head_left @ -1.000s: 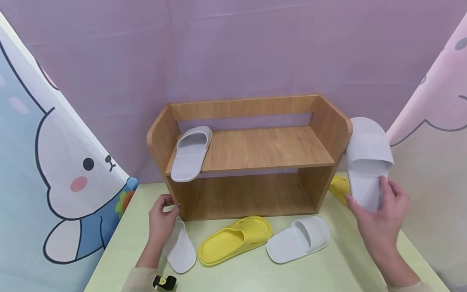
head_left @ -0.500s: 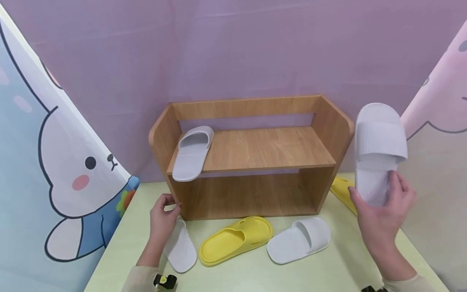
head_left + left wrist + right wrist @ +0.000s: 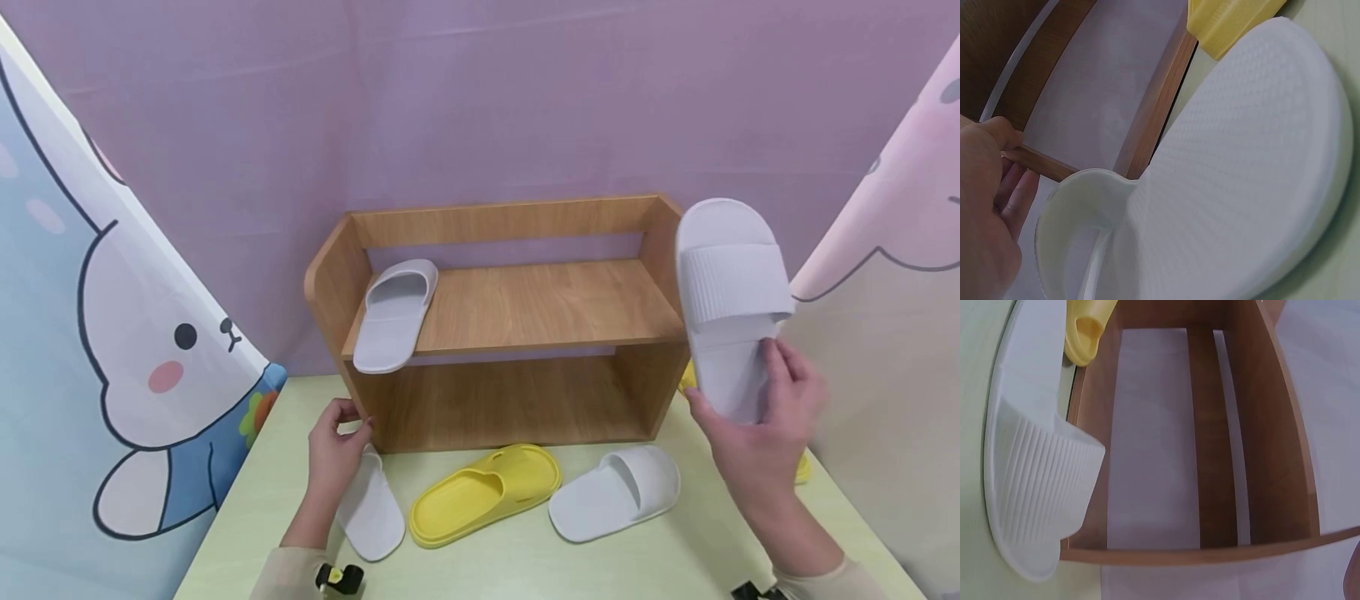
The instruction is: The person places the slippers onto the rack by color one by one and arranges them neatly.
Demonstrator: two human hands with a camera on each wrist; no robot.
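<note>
Thumb and fingers of my left hand (image 3: 335,454) pinch the front edge of the left side panel of a wooden shoe rack (image 3: 555,304); the left wrist view shows this grip closely. Held by its heel end in my right hand (image 3: 772,433), a white slipper (image 3: 723,283) points toe up beside the rack's right side, overlapping that panel in the head view. Another white slipper (image 3: 390,329) lies at the left end of the upper shelf. In the right wrist view only a sliver of the right hand (image 3: 1352,575) shows, and the held slipper is out of sight.
Before the rack lie a white slipper (image 3: 371,517) by the left hand, a yellow slipper (image 3: 480,496) and a white slipper (image 3: 600,504). Behind the right hand, a yellow slipper (image 3: 803,468) is mostly hidden. A purple cloth (image 3: 480,108) hangs behind the rack.
The right hand has raised the white slipper, first slightly rightward, then back left toward the rack's right panel. The left hand and the rack have stayed in place.
</note>
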